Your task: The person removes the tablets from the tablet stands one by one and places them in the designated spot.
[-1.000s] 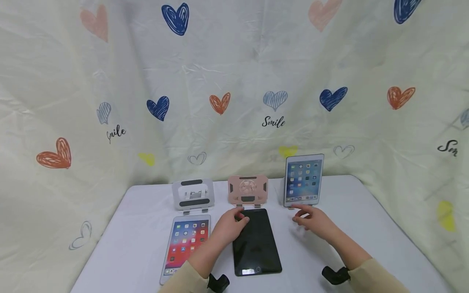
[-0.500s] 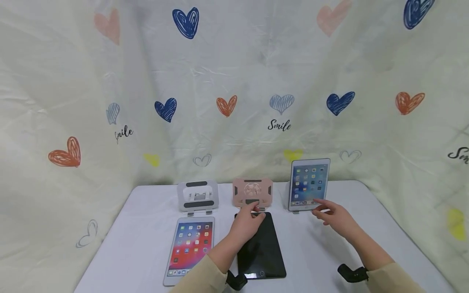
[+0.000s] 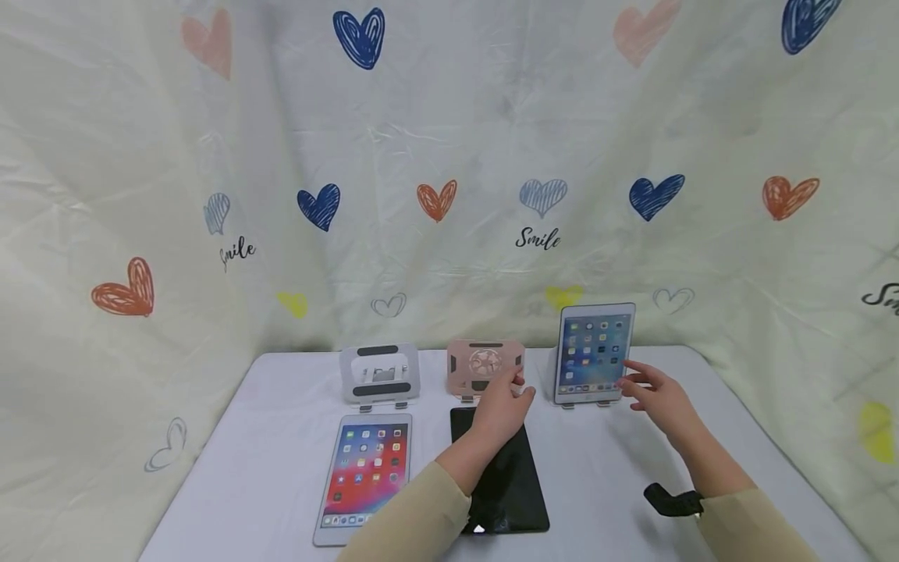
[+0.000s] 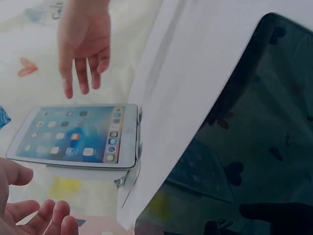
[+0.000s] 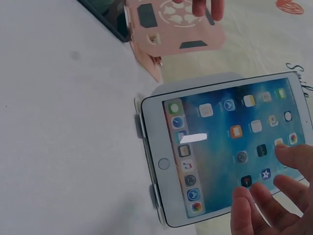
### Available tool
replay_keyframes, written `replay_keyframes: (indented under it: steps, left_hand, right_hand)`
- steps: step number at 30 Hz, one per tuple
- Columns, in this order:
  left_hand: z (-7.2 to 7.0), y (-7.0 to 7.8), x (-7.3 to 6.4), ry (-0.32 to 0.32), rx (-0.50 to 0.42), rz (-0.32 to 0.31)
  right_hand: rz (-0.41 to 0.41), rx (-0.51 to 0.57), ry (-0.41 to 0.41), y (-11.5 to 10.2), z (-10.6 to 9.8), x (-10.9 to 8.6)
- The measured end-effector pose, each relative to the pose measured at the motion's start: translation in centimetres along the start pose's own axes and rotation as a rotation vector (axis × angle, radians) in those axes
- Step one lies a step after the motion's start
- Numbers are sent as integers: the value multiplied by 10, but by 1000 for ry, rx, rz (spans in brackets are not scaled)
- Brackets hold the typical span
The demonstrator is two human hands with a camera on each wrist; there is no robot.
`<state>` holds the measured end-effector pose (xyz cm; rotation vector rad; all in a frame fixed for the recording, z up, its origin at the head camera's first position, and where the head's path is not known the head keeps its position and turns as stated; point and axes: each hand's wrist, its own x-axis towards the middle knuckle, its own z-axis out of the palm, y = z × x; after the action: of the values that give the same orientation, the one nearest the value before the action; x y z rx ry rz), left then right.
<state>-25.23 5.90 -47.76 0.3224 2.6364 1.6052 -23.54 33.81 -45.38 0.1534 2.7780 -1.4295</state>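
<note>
A white tablet (image 3: 595, 351) leans upright on a stand at the right, its screen lit with app icons. My right hand (image 3: 656, 398) is by its right edge, fingers loosely bent; in the left wrist view a small gap separates the right hand (image 4: 85, 44) from the tablet (image 4: 73, 137). My left hand (image 3: 500, 406) hovers before the pink tablet stand (image 3: 467, 367) and partly covers it. Its fingers are relaxed and hold nothing. Below that hand a black tablet (image 3: 516, 492) lies flat, screen dark, partly hidden by the left forearm.
Another white tablet (image 3: 368, 468) with a red and blue screen lies flat on the left. Behind it stands a light grey tablet stand (image 3: 380, 375) with dark pads. A white cloth covers the table (image 3: 232, 468); a heart-printed curtain (image 3: 449, 117) hangs behind.
My left hand has moved rightward and forward from over the black tablet's top edge. My right hand has shifted from the upright tablet's bottom edge to its right side. The head view has shifted slightly.
</note>
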Motion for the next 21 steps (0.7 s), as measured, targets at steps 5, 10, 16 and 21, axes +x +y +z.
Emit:
replay_keyframes:
  steps: [5, 10, 16, 21]
  left_hand:
    - [11, 10, 15, -3, -3, -19]
    - [17, 19, 26, -26, 20, -22]
    - [25, 31, 40, -27, 29, -20]
    - [30, 42, 47, -41, 9, -31]
  right_hand:
    - [5, 32, 82, -1, -3, 8]
    - [15, 56, 135, -7, -6, 15]
    - [37, 79, 157, -9, -9, 24]
    - [29, 81, 180, -8, -9, 34]
